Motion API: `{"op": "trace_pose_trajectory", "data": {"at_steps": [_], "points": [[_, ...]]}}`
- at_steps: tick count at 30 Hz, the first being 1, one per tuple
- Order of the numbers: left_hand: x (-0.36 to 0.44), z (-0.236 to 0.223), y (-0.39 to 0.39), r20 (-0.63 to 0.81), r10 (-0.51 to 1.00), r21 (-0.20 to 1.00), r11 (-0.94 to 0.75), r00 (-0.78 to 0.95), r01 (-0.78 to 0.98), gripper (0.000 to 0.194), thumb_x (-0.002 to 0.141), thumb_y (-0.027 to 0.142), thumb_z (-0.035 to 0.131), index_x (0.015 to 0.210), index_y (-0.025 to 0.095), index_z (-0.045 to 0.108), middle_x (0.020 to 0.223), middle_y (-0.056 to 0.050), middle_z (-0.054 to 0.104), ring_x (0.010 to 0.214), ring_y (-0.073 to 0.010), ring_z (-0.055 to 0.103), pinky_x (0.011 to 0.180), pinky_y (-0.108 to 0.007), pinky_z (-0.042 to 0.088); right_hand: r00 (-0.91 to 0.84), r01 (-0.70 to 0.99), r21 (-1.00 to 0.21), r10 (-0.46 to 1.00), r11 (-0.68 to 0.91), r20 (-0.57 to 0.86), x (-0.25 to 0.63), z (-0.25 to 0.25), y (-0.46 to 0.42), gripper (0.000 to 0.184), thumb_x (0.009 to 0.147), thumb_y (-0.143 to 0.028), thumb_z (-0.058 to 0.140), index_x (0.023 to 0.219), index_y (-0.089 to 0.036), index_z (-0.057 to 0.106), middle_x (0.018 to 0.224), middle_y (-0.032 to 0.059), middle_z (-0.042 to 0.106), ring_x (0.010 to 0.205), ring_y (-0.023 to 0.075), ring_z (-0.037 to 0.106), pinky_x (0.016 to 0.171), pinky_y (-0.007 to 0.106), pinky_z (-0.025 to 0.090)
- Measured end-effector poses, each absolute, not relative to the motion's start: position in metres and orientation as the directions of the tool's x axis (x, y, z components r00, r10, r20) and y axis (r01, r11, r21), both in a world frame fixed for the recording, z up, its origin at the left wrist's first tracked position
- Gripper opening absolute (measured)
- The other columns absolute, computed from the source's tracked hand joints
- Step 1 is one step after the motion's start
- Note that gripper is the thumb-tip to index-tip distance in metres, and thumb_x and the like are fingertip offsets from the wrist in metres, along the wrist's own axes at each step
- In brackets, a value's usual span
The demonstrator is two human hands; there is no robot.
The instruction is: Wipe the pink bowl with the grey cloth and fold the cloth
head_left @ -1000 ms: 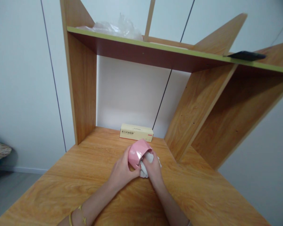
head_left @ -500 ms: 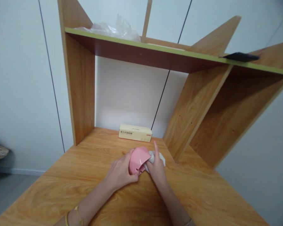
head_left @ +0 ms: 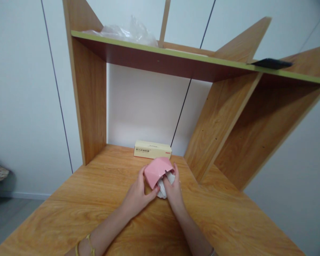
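My left hand [head_left: 137, 195] grips a glossy pink faceted container [head_left: 158, 170] from the left side, fingers behind it and thumb near the rim. The container is tilted, its opening facing down and toward my right hand, and a small notch shows in the rim. My right hand [head_left: 174, 192] presses a crumpled white cloth [head_left: 162, 190] into that opening; whether it is cloth or paper tissue I cannot tell. Some of its fingertips are hidden inside the container. Part of the cloth hangs out below the rim.
A cream box [head_left: 149, 149] with printed lettering stands against the wall behind the container. The wooden desk [head_left: 101, 209] carries a shelf unit [head_left: 160, 57] with upright panels. On the shelf lie a clear plastic bag [head_left: 130, 33] and a dark flat object [head_left: 273, 63].
The pink container has turned and risen slightly, its opening now facing more toward me. My right hand has pushed the white cloth further into it, and its raised index finger has come down beside the rim.
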State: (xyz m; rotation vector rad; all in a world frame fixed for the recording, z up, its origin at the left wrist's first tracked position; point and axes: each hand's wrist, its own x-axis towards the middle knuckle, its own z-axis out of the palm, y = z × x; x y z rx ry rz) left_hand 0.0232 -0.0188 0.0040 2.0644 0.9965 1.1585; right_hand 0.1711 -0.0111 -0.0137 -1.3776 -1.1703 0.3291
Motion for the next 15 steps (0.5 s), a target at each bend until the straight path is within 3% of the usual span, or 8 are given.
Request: {"op": "trace_pose_trajectory", "data": {"at_steps": [3,8,12,15], "points": [[0.02,0.005,-0.016,0.482,0.817,0.761,-0.57,0.317,0.311,0.059,0.073,0.031,0.058,0.121,0.016,0.027,0.114,-0.011,0.053,0.099,-0.0217,0.054,0.082,-0.033,0.044,0.463,0.46,-0.871,0.792,0.169,0.398,0.167,-0.008,-0.015,0.073,0.072,-0.034,0.052,0.134,-0.014,0.021,0.097,0.0107,0.061,0.082,0.0203,0.059,0.066,0.028,0.046],[0.013,0.02,-0.019,0.485,0.815,0.621,-0.577,0.318,0.53,0.061,0.066,0.032,0.06,0.12,0.019,0.037,0.115,-0.009,0.055,0.097,-0.0259,0.056,0.08,-0.036,0.043,0.435,0.653,-0.757,0.801,0.033,0.411,0.173,0.004,-0.022,0.081,0.07,-0.033,0.054,0.137,-0.014,0.014,0.06,-0.001,0.057,0.054,0.0198,0.056,0.05,0.027,0.041],[0.01,0.029,-0.023,0.501,0.782,0.5,-0.611,0.37,0.614,0.06,0.068,0.044,0.056,0.12,0.02,0.041,0.11,-0.008,0.059,0.092,-0.026,0.058,0.078,-0.035,0.044,0.345,0.805,-0.592,0.786,0.033,0.513,0.18,0.007,-0.027,0.08,0.069,-0.032,0.054,0.137,-0.016,0.014,0.06,-0.0024,0.053,0.058,0.0209,0.055,0.053,0.028,0.04],[0.009,0.03,-0.024,0.542,0.734,0.417,-0.658,0.409,0.627,0.066,0.066,0.045,0.056,0.124,0.02,0.039,0.107,-0.007,0.061,0.09,-0.0249,0.059,0.078,-0.033,0.045,0.276,0.809,-0.571,0.768,0.138,0.578,0.18,0.006,-0.03,0.077,0.07,-0.029,0.052,0.137,-0.018,0.015,0.061,-0.0038,0.051,0.058,0.0189,0.053,0.056,0.028,0.04]]}}
